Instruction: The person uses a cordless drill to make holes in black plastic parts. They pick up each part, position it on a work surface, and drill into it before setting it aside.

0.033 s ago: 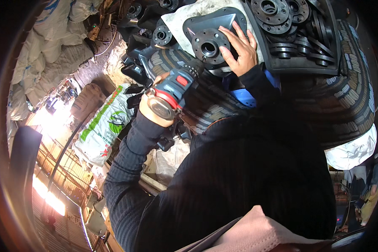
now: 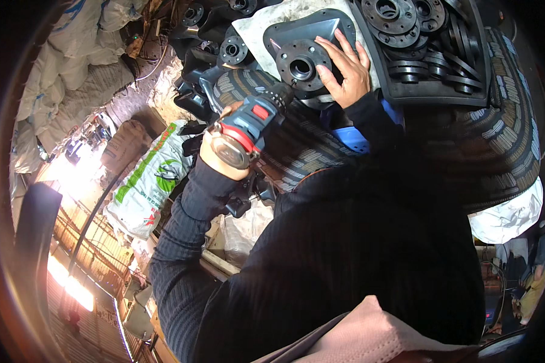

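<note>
My left hand (image 2: 219,158) is closed round a dark blue and red cordless drill (image 2: 253,124). Its chuck points up and right, toward the near edge of a round black flange (image 2: 286,65) with a central hub and small holes. I cannot tell whether the drill's tip touches it. The flange rests on a black square-rimmed part (image 2: 313,31) that lies on a whitish sheet (image 2: 252,29). With its fingers spread, my right hand (image 2: 350,77) lies over the right side of the flange and the square-rimmed part.
At the right, a black tray (image 2: 435,100) holds several loose flanges. More black flanged parts (image 2: 233,49) sit at the upper left. Patterned fabric (image 2: 502,151) covers the surface beneath. A blue object (image 2: 351,140) lies beside my right wrist. A white-green sack (image 2: 142,193) stands at left.
The drill in my left hand has shifted very slightly upward. My right hand and the flange stay in place.
</note>
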`<state>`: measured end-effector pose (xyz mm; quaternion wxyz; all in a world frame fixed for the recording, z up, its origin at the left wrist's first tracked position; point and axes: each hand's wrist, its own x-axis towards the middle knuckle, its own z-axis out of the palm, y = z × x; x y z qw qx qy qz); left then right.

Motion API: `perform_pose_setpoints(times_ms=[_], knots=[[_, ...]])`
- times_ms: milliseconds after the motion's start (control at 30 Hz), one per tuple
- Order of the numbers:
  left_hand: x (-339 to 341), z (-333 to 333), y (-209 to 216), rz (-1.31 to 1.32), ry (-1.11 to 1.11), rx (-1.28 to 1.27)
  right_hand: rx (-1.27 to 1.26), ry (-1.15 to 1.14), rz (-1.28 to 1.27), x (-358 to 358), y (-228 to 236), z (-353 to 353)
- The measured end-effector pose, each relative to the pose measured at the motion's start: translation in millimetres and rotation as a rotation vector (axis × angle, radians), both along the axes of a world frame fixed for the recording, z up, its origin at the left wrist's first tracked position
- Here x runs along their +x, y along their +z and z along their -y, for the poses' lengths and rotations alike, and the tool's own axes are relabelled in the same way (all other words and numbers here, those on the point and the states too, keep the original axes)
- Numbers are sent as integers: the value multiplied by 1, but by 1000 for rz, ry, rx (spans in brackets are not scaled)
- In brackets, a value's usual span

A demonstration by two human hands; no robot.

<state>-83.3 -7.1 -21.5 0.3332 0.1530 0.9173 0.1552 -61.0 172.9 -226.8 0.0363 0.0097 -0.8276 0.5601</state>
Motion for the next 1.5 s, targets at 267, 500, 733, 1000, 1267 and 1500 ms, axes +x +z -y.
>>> perform_pose_setpoints(times_ms=[267,500,733,1000,1267,1500], knots=[[36,42,-22,126,389,258,65,-56,-126,-7,-8,0],[126,12,19,55,300,189,-259,-35,189,-15,-29,-7],[204,66,-9,-95,55,412,-531,-34,266,-37,-7,-27],[123,128,-39,-107,1207,1255,-849,451,229,-22,134,83],[108,236,-116,-404,1803,1315,-435,519,369,-3,138,121],[89,295,-237,-167,2032,970,45,342,262,15,58,-24]])
